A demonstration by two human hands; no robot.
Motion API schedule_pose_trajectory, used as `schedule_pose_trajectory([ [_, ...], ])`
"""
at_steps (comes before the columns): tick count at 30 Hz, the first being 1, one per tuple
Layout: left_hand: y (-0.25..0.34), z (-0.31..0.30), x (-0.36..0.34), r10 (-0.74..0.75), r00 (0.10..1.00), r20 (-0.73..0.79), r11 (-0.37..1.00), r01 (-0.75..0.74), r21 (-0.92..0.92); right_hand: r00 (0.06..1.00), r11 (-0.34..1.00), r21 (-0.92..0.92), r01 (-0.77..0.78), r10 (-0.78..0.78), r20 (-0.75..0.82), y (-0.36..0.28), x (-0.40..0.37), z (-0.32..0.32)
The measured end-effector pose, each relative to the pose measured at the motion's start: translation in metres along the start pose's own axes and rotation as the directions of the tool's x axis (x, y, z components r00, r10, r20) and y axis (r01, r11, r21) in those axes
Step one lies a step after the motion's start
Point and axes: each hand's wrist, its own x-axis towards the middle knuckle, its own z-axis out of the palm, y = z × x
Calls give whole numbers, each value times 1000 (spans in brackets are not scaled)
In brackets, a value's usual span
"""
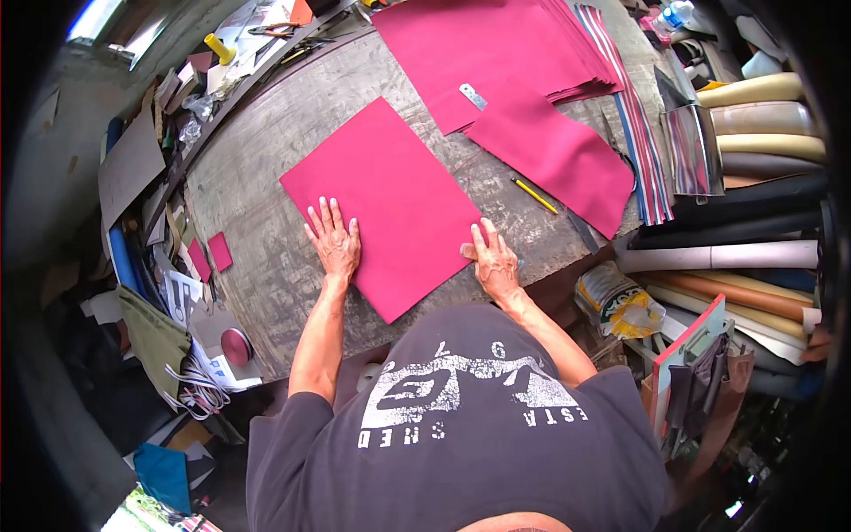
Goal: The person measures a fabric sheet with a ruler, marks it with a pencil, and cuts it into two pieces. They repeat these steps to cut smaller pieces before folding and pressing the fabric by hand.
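Observation:
A large pink-red rectangular sheet [390, 204] lies flat and turned at an angle on the worn wooden table [266, 115]. My left hand [335, 246] rests flat with fingers spread on its left edge. At the opposite edge, near the right corner, is my right hand [494, 262], its fingers apart and the tips touching or just beside the sheet. To the right of the sheet lies a yellow pen-like tool [535, 196]. Beyond it a smaller pink-red piece [563, 155] overlaps a stack of similar sheets [496, 44], with a small metal plate [473, 96] on top.
A striped strip [634, 133] runs along the table's right side. Rolls of material [753, 120] are stacked farther right, above a plastic bag [619, 301]. Two small pink-red squares [220, 252] and a dark red roll [236, 347] sit at the left. Clutter and tools [275, 29] line the far-left edge.

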Motion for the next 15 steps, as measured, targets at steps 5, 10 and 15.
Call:
schedule_pose_trajectory([
  [5,-1,-5,0,-17,1000,25,997,19,-73,990,994,96,-44,31,134,-7,-3,8],
  [10,-5,-12,-4,18,998,53,997,-14,-74,993,994,102,-30,18,115,-4,-2,7],
  [15,-3,-11,-2,3,997,75,996,4,-87,995,998,55,-21,16,103,-3,0,11],
])
